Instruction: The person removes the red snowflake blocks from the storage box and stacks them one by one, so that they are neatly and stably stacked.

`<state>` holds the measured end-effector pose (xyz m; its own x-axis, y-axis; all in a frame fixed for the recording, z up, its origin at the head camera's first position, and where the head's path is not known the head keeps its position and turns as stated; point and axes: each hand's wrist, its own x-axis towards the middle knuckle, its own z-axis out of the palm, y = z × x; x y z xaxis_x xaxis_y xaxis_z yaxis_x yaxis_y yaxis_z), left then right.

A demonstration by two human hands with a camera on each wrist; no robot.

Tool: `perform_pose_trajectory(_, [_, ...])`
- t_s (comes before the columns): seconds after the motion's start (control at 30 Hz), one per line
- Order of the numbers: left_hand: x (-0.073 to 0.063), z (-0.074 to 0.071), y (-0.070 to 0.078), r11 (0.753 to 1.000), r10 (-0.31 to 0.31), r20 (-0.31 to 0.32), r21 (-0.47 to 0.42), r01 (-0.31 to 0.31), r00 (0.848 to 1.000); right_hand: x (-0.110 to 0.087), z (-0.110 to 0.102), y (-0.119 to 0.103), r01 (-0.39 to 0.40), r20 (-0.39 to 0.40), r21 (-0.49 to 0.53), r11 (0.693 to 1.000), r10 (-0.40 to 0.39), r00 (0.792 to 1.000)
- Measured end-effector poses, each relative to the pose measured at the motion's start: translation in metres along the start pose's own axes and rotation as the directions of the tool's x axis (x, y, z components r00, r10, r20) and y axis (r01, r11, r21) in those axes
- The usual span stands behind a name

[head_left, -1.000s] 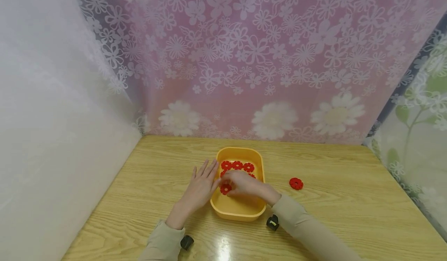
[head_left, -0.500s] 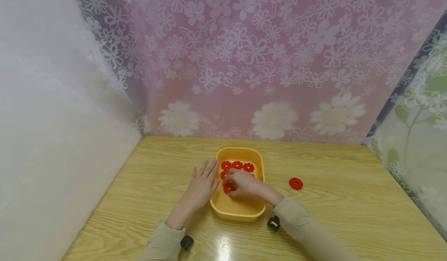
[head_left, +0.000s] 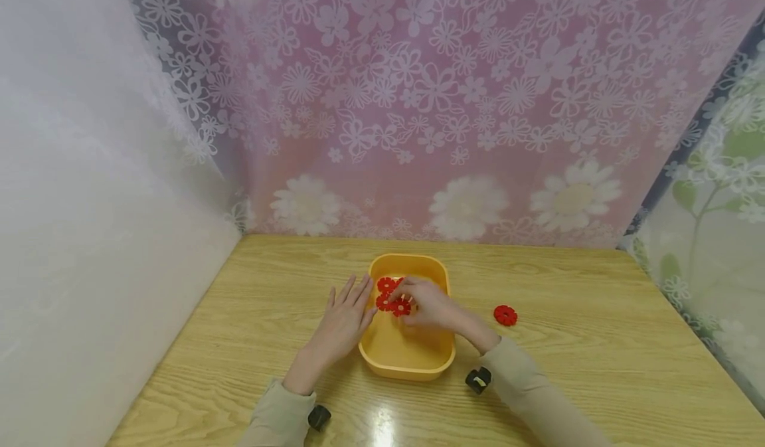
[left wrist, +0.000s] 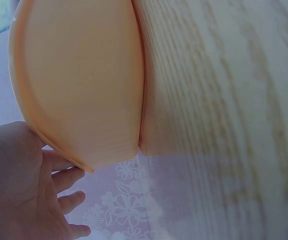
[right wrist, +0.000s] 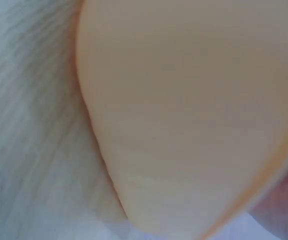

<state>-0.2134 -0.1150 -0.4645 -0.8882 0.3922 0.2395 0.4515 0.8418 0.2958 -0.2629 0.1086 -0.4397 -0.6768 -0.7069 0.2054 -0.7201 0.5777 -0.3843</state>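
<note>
A yellow plastic bin [head_left: 406, 354] stands on the wooden table, with several red notched flower discs [head_left: 386, 285] lying at its far end. My right hand [head_left: 431, 306] reaches over the bin's right side, and its thumb and fingers pinch one red flower disc [head_left: 401, 307]. Part of the disc group is hidden behind that hand. My left hand [head_left: 342, 321] lies with straight fingers against the left rim; the left wrist view shows its palm and fingers [left wrist: 70, 201] at the bin's edge. Only a bit of hand shows in the right wrist view, beyond the bin wall [right wrist: 184, 125].
To the right of the bin, another red flower disc [head_left: 505, 315] lies on the table [head_left: 586, 341]. Flowered curtains [head_left: 472, 208] hang behind the table's far edge. A black wrist device [head_left: 479, 380] sits below the right sleeve.
My right hand has moved slightly up and to the right, and the pinched disc has shifted the same way, close to the others. My left hand stays put.
</note>
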Motion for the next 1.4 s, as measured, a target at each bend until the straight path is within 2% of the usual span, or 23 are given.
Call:
perform_pose_trajectory(0.1, [0.0, 0.001, -0.001, 1.0, 0.005, -0.004, 0.005, -0.005, 1.0, -0.006, -0.008, 0.002, -0.004, -0.024, 0.0, 1.0, 0.004, 1.0])
perform_pose_trajectory(0.4, [-0.001, 0.002, 0.0, 1.0, 0.003, -0.012, 0.001, -0.003, 1.0, -0.023, -0.033, 0.005, -0.091, -0.044, 0.079, 0.993, 0.095, 0.995])
perform_pose_trajectory(0.53, [-0.001, 0.001, 0.0, 1.0, 0.007, -0.007, 0.002, -0.007, 1.0, -0.031, -0.042, 0.009, -0.134, -0.063, 0.077, 0.988, 0.139, 0.988])
perform_pose_trajectory(0.8, [-0.001, 0.002, 0.0, 1.0, 0.007, -0.008, 0.01, -0.007, 1.0, -0.047, -0.055, 0.023, -0.117, -0.139, 0.041, 0.992, 0.121, 0.983])
perform_pose_trajectory(1.4, [0.0, 0.003, 0.0, 1.0, 0.009, -0.007, -0.017, -0.009, 1.0, -0.096, -0.071, 0.05, -0.244, -0.246, 0.013, 0.97, 0.24, 0.939])
